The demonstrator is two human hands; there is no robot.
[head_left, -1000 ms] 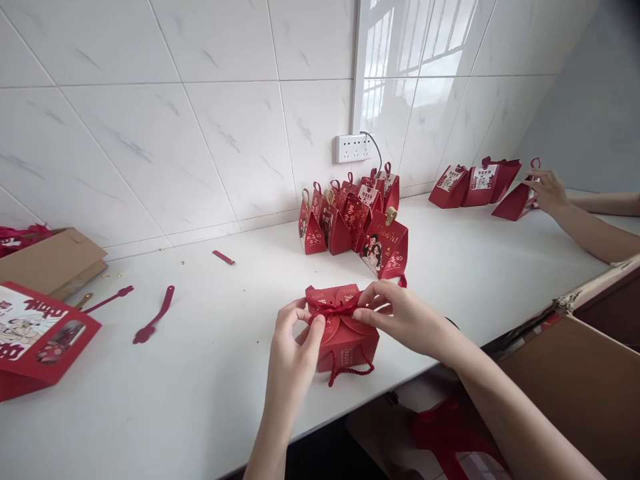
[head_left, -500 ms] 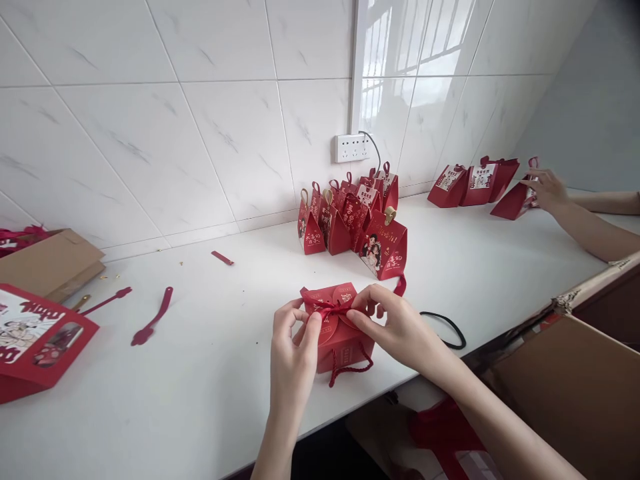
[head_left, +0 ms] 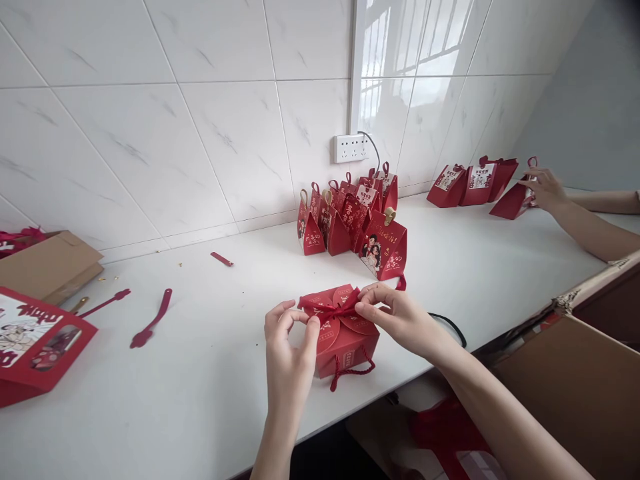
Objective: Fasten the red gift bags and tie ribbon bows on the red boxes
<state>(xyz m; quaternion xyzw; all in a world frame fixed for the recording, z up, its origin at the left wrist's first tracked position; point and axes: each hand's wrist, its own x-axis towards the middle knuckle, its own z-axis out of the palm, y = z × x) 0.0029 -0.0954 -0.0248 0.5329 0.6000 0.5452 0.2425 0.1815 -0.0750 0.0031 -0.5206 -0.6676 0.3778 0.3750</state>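
A red gift box [head_left: 345, 343] with rounded overlapping top flaps and a twisted cord handle on its near side sits at the counter's front edge. Across its top runs a red ribbon [head_left: 333, 311], knotted near the middle. My left hand [head_left: 290, 340] is at the box's left side, thumb and forefinger tips meeting at the ribbon, the other fingers curled loosely. On the other side, my right hand [head_left: 393, 313] pinches the ribbon just right of the knot. Part of a ribbon tail shows behind the right hand.
Several red triangular gift boxes [head_left: 350, 217] stand against the wall. Red strips [head_left: 153, 320], a windowed red box [head_left: 45, 353] and a brown carton [head_left: 50, 263] lie left. At right, another person's hand [head_left: 545, 190] holds a box; a large cardboard box [head_left: 575, 393] stands nearer.
My hands have drawn slightly apart, the right one moving right with the ribbon. The knot looks tighter, and more of the box top shows. The other person's hand has barely moved.
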